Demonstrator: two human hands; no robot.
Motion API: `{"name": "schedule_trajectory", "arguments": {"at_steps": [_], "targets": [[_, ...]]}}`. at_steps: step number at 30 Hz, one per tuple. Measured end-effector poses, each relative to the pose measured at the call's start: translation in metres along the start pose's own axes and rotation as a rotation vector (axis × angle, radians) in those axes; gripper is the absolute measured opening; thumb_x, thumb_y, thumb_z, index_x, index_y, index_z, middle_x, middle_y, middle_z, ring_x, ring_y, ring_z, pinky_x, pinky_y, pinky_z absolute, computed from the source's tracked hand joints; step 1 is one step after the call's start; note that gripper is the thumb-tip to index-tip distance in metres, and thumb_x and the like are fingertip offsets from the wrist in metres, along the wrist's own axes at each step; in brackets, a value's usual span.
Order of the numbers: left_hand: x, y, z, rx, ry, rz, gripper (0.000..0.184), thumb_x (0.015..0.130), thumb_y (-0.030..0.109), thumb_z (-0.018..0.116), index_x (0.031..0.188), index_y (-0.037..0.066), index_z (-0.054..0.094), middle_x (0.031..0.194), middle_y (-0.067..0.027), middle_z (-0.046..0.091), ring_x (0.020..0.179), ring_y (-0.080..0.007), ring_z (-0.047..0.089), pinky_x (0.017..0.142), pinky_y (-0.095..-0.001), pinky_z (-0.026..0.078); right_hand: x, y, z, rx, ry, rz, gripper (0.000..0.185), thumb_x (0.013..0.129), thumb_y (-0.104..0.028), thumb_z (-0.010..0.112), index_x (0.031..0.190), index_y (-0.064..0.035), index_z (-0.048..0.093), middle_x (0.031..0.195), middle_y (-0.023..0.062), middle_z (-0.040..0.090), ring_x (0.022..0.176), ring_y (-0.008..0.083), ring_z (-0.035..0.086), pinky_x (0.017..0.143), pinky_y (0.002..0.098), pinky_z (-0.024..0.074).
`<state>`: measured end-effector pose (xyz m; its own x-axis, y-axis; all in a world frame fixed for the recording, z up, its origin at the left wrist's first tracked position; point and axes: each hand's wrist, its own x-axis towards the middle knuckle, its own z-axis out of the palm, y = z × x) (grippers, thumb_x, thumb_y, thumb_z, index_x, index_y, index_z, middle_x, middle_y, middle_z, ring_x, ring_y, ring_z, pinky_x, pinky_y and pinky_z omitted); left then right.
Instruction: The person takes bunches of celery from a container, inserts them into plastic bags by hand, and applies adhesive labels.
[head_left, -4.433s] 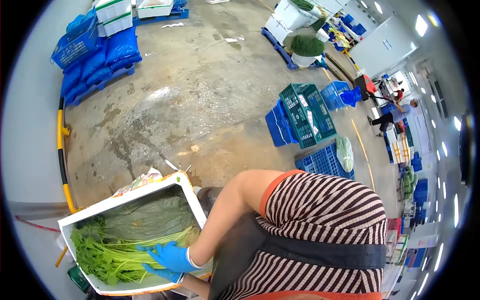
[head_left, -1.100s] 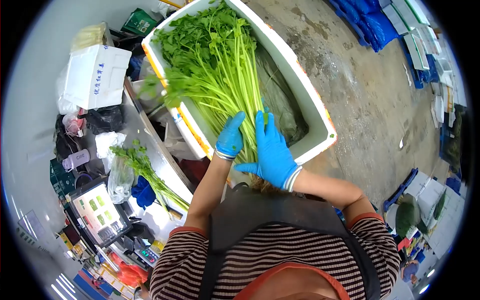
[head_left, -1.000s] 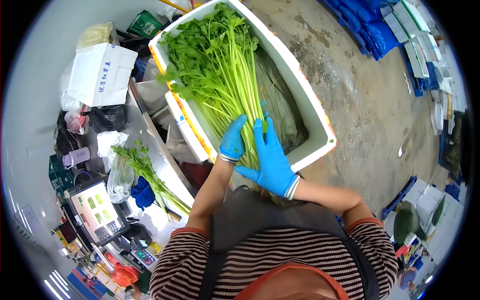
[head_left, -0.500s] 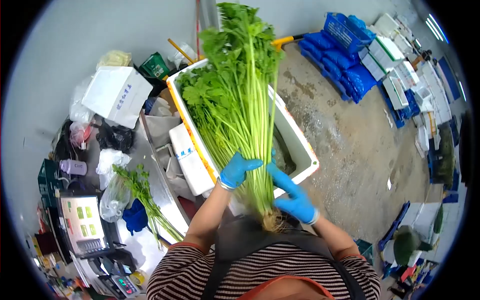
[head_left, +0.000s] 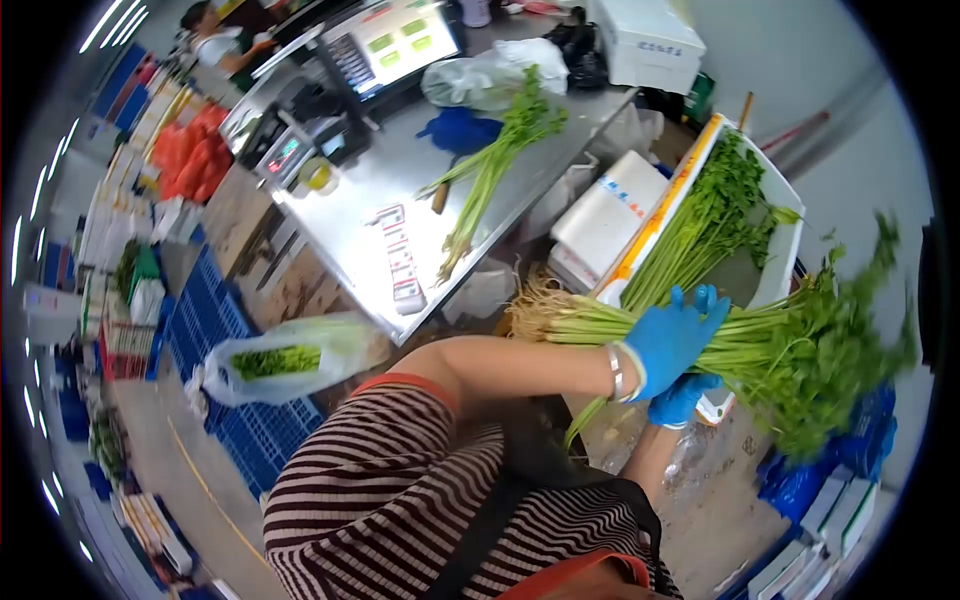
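A large bunch of celery (head_left: 755, 340) lies sideways across both my blue-gloved hands, its pale roots to the left and its leaves, blurred, to the right. My left hand (head_left: 668, 342) is closed over the stalks from above. Beneath them, my right hand (head_left: 683, 398) grips the same bunch, partly hidden by the stalks. One loose stalk hangs below the bunch. Just behind, a white foam box (head_left: 787, 195) with an orange-taped edge holds more celery (head_left: 695, 215). A lidded white foam box (head_left: 610, 208) stands to its left.
Ahead on the left is a steel table (head_left: 350, 215) with loose celery stalks (head_left: 490, 170), a wooden handle (head_left: 440, 197), a blue cloth (head_left: 458, 130), a scale (head_left: 290, 150) and a screen (head_left: 390, 45). A bag of greens (head_left: 280, 360) rests near a blue pallet (head_left: 225, 325). Another person (head_left: 220, 45) is far back.
The view has swung left toward the steel table. The celery bunch has gone from upright over the box to sideways, roots left. My left hand now lies across its top.
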<state>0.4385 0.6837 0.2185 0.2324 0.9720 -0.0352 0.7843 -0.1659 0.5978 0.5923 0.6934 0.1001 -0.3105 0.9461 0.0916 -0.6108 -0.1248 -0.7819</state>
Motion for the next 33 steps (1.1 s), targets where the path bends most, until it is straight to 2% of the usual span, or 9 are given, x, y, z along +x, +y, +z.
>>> {"name": "schedule_trajectory", "arguments": {"at_steps": [10, 17, 20, 21, 23, 27, 29, 31, 33], "targets": [[-0.177, -0.001, 0.023, 0.525, 0.477, -0.139, 0.064, 0.084, 0.017, 0.060, 0.144, 0.011, 0.039, 0.144, -0.0247, 0.040, 0.112, -0.0334, 0.057, 0.079, -0.0363, 0.049, -0.055, 0.051, 0.120, 0.443, -0.228, 0.174, 0.092, 0.085, -0.053, 0.059, 0.150, -0.0033, 0.018, 0.120, 0.0038, 0.056, 0.122, 0.0227, 0.050, 0.111, 0.0462, 0.0329], [-0.343, -0.056, -0.041, -0.446, 0.824, -0.124, 0.069, 0.080, 0.026, 0.072, 0.141, 0.009, 0.044, 0.142, -0.0181, 0.044, 0.126, -0.0334, 0.047, 0.102, -0.0410, 0.041, -0.083, 0.104, 0.206, 0.306, -0.449, 0.364, 0.082, 0.082, -0.042, 0.065, 0.145, -0.0030, 0.030, 0.100, 0.0009, 0.054, 0.103, 0.0192, 0.056, 0.111, 0.0554, 0.0329], [-0.482, -0.136, -0.050, 0.042, 1.262, -0.680, 0.065, 0.077, 0.015, 0.076, 0.136, 0.008, 0.049, 0.136, -0.0151, 0.050, 0.119, -0.0268, 0.053, 0.103, -0.0400, 0.043, -0.103, 0.144, 0.274, 0.289, -0.619, 0.435, 0.079, 0.077, -0.041, 0.069, 0.141, -0.0054, 0.038, 0.099, 0.0001, 0.049, 0.100, 0.0185, 0.051, 0.106, 0.0525, 0.0347], [-0.535, -0.164, -0.047, -0.154, 1.497, -0.851, 0.068, 0.075, 0.018, 0.079, 0.135, 0.008, 0.049, 0.133, -0.0157, 0.052, 0.117, -0.0283, 0.053, 0.099, -0.0406, 0.045, -0.109, 0.161, 0.298, 0.275, -0.705, 0.442, 0.078, 0.077, -0.041, 0.069, 0.140, -0.0058, 0.039, 0.098, -0.0005, 0.049, 0.099, 0.0180, 0.051, 0.107, 0.0513, 0.0343], [-0.646, -0.213, -0.070, 0.913, 1.183, -1.353, 0.092, 0.069, 0.046, 0.080, 0.140, 0.003, 0.039, 0.135, -0.0215, 0.044, 0.126, -0.0373, 0.042, 0.105, -0.0495, 0.035, -0.133, 0.195, 0.356, 0.205, -0.717, 0.449, 0.075, 0.078, -0.041, 0.070, 0.136, -0.0030, 0.043, 0.096, 0.0011, 0.053, 0.099, 0.0204, 0.057, 0.103, 0.0510, 0.0424], [-0.807, -0.336, -0.058, 0.883, 0.691, -2.033, 0.097, 0.067, 0.065, 0.071, 0.141, 0.008, 0.044, 0.144, -0.0218, 0.040, 0.134, -0.0362, 0.038, 0.106, -0.0523, 0.032, -0.176, 0.284, 0.476, 0.168, -0.928, 0.463, 0.076, 0.077, -0.041, 0.071, 0.134, 0.0001, 0.044, 0.098, 0.0034, 0.057, 0.098, 0.0219, 0.059, 0.102, 0.0480, 0.0438], [-0.874, -0.390, -0.057, 0.144, 0.525, -1.901, 0.082, 0.071, 0.061, 0.070, 0.132, 0.010, 0.055, 0.135, -0.0202, 0.052, 0.123, -0.0319, 0.052, 0.100, -0.0471, 0.041, -0.190, 0.328, 0.525, 0.095, -1.034, 0.447, 0.076, 0.076, -0.040, 0.072, 0.132, 0.0041, 0.045, 0.099, 0.0051, 0.060, 0.099, 0.0209, 0.060, 0.096, 0.0424, 0.0482], [-0.940, -0.471, 0.010, -0.454, 1.074, -1.282, 0.033, 0.087, 0.027, 0.062, 0.114, 0.008, 0.067, 0.109, -0.0149, 0.068, 0.094, -0.0277, 0.065, 0.085, -0.0357, 0.051, -0.199, 0.365, 0.560, 0.024, -1.127, 0.487, 0.072, 0.078, -0.038, 0.071, 0.132, 0.0037, 0.047, 0.102, 0.0065, 0.061, 0.099, 0.0199, 0.060, 0.095, 0.0402, 0.0485], [-0.934, -0.458, -0.002, -0.868, 1.332, -1.024, 0.028, 0.092, 0.021, 0.058, 0.113, 0.004, 0.065, 0.107, -0.0101, 0.067, 0.094, -0.0229, 0.065, 0.085, -0.0330, 0.051, -0.196, 0.402, 0.585, -0.022, -1.301, 0.518, 0.062, 0.081, -0.027, 0.070, 0.132, 0.0018, 0.048, 0.112, 0.0093, 0.062, 0.100, 0.0190, 0.060, 0.093, 0.0369, 0.0490]]}}
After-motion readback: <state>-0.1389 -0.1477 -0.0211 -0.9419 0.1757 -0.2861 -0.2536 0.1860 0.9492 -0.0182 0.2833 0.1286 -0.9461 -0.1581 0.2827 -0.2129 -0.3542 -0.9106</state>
